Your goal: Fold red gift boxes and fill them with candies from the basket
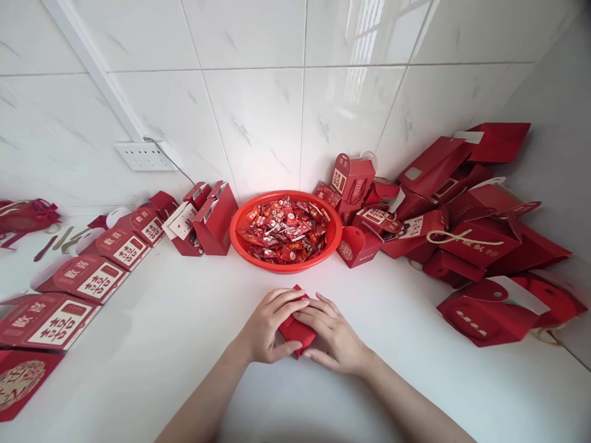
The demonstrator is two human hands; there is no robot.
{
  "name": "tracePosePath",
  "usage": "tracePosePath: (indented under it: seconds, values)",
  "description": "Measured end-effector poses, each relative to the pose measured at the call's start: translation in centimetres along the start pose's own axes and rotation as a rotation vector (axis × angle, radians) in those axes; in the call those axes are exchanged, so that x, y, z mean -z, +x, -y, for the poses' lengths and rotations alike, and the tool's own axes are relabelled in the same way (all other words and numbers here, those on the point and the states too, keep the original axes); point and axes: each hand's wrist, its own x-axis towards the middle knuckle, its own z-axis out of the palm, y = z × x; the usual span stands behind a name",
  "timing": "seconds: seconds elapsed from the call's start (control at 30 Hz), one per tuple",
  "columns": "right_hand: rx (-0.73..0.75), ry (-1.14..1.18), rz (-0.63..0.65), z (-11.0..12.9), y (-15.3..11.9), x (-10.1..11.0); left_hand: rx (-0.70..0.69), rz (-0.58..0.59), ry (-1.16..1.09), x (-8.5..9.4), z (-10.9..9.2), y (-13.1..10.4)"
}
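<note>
Both hands are wrapped round a small red box [298, 332] on the white table, near the middle of the view. My left hand [270, 323] presses its left side, with fingers laid over the top and the thumb along the near edge. On the other side my right hand [333, 332] grips it the same way, fingers across the top. Much of the box is hidden under the fingers. Just beyond the hands stands an orange-red plastic basket [240, 255], filled with small red-wrapped sweets [289, 227].
Printed red gift boxes [99, 277] line the left side. Two red boxes [215, 221] stand left of the basket. A heap of red boxes [462, 215] fills the right. A red pouch [25, 218] lies far left. A socket strip [144, 157] is on the tiled wall.
</note>
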Motion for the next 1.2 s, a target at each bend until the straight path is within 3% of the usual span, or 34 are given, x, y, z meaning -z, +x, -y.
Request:
tracePosePath:
  seconds: [0.2,0.3,0.43,0.57,0.67,0.8,0.87,0.97,1.07,1.2]
  values:
    - [-0.040,0.130,0.069,0.1,0.4,0.1,-0.007,0.027,-0.051,-0.2,-0.1,0.1]
    - [-0.072,0.261,0.039,0.3,0.5,0.4,0.019,0.030,-0.126,-0.1,-0.2,0.0]
    - [-0.186,0.531,-0.051,0.2,0.1,0.6,0.063,0.041,-0.129,-0.1,-0.4,-0.2]
    - [-0.349,0.788,-0.237,0.0,-0.3,0.7,-0.018,-0.023,0.023,-0.1,-0.4,-0.1]
    - [-0.369,0.942,-0.429,-0.5,-0.5,1.0,-0.026,-0.010,0.087,-0.1,-0.4,0.0]
    - [-0.416,1.142,-0.518,-1.2,-1.0,1.8,-0.017,0.035,0.090,-0.2,-0.5,0.0]
    - [-0.391,1.221,-0.481,-1.6,-1.5,2.4,-0.025,0.038,0.090,-0.3,-0.4,0.0]
    - [-0.313,1.203,-0.222,-2.1,-2.0,3.4,-0.026,0.024,0.099,-0.5,-0.4,0.0]
    - [-0.314,1.026,0.007,-2.7,-2.1,4.6,-0.019,0.022,0.088,-0.7,-0.3,0.1]
    - [-0.460,0.738,0.200,-3.2,-2.1,5.2,0.001,0.035,0.038,-0.9,-0.3,0.1]
